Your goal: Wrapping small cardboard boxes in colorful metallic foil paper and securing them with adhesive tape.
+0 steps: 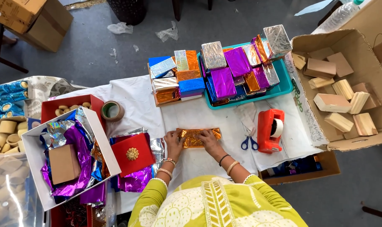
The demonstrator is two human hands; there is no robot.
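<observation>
Both my hands press on an orange foil-wrapped block (194,137) lying on the white cloth-covered table (136,96) in front of me. My left hand (173,142) holds its left end. My right hand (208,141) lies over its right half, fingers on the foil. A red tape dispenser (270,130) stands to the right of the block, with blue-handled scissors (249,142) between them.
A teal tray (283,86) and a stack beside it (174,77) hold several foil-wrapped blocks at the far side. A cardboard box (346,145) of bare wooden blocks sits right. At left are a brown tape roll (112,111), a red card (132,154) and a white box (107,147) of foil sheets.
</observation>
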